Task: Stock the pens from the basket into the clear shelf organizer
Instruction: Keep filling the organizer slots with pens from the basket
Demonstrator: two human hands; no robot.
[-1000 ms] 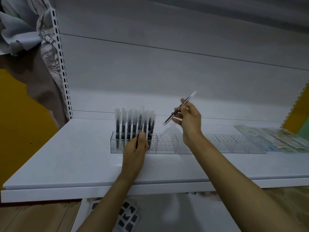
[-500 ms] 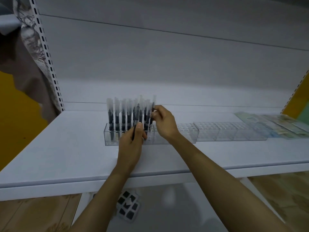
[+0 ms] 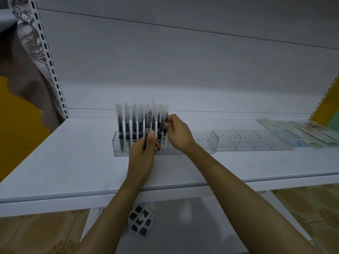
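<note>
- The left hand (image 3: 144,156) grips a dark pen (image 3: 146,142) upright, just before the clear plastic shelf organizer (image 3: 205,143).
- The right hand (image 3: 178,133) pinches a second pen (image 3: 166,125) beside the standing frosted-capped pens (image 3: 127,123).
- Only the organizer's left end looks stocked; cells toward the white shelf's (image 3: 73,162) right edge await pens.

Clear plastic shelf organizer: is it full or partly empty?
Partly empty. The clear plastic shelf organizer holds upright black pens with frosted caps only at its left end; holes further right hold nothing.
</note>
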